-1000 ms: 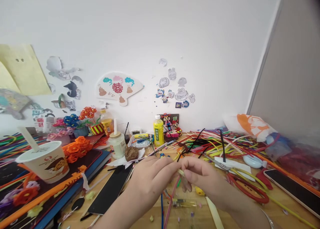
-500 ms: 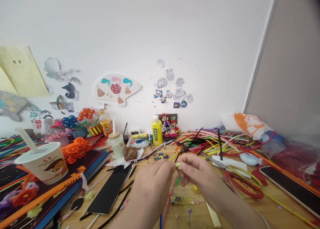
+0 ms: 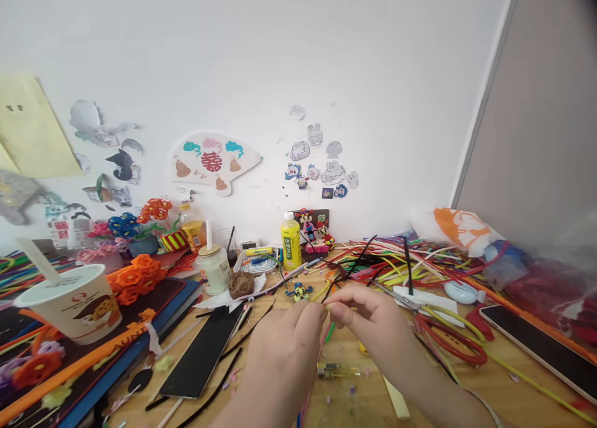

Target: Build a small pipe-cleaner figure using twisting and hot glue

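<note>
My left hand [image 3: 285, 347] and my right hand [image 3: 370, 322] meet over the middle of the wooden table, fingertips pinched together. Between them is a small pale yellow piece, now almost wholly covered by the fingers; its kind is too small to make out. Just beyond my left hand lies a small yellow-and-blue figure [image 3: 300, 291]. Beneath the hands is a clear yellowish lighter [image 3: 339, 371]. A pale yellow strip [image 3: 396, 398] lies below my right wrist.
Left of my hands lie a black phone [image 3: 200, 353] and a paper cup [image 3: 74, 307] with a straw. To the right are red-handled scissors [image 3: 450, 341] and another phone [image 3: 541, 347]. Behind stand a yellow bottle [image 3: 291, 244], a glass jar [image 3: 213, 269] and heaped pipe cleaners [image 3: 396, 263].
My fingers have closed further over the pale yellow piece, which showed more plainly before. The view has shifted slightly, uncovering more of the small yellow-and-blue figure.
</note>
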A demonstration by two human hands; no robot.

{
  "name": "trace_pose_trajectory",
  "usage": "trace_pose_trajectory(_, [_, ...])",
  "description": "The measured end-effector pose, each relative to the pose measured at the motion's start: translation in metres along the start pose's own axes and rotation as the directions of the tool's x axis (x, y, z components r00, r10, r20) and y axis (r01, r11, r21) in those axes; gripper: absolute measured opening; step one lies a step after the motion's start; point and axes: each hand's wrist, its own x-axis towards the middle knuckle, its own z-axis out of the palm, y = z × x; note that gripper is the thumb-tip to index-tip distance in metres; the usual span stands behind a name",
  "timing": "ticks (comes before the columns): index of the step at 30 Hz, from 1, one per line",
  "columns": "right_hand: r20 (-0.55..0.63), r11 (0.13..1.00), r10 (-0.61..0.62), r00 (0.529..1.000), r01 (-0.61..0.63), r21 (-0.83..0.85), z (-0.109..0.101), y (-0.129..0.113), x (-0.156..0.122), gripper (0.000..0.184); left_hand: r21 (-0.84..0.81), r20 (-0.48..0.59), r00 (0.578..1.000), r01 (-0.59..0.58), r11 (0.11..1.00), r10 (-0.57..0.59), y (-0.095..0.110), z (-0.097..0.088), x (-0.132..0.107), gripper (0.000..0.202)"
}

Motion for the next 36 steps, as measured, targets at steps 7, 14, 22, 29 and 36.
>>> trace_pose_trajectory(7, [-0.047, 0.999, 0.042, 0.998, -0.044, -0.024, 0.003, 0.006, 0.002, 0.017, -0.012, 0.056, 0.998, 0.014, 1.0, -0.013, 0.0, 0.006, -0.001, 0.022])
trace_pose_trajectory(14, [-0.133, 0.811, -0.446, 0.885, 0.338, -0.478, 0.007, 0.023, -0.002, 0.015, -0.324, 0.325, 0.919, 0.328, 0.887, -0.221, 0.005, 0.003, 0.004, 0.02])
trace_pose_trajectory(22, [-0.094, 0.723, -0.588, 0.803, 0.47, -0.507, 0.007, 0.024, -0.002, 0.011, -0.524, 0.45, 0.84, 0.524, 0.672, -0.304, 0.002, -0.003, 0.013, 0.025])
trace_pose_trajectory(29, [-0.042, 0.711, -0.577, 0.815, 0.477, -0.518, 0.004, 0.02, 0.0, 0.015, -0.558, 0.501, 0.803, 0.585, 0.589, -0.323, 0.001, -0.001, 0.014, 0.028])
trace_pose_trajectory(36, [0.178, 0.328, -0.791, 0.585, 0.652, -0.684, -0.003, 0.026, -0.003, 0.02, -0.552, 0.52, 0.804, 0.573, 0.605, -0.287, 0.002, -0.006, 0.015, 0.024])
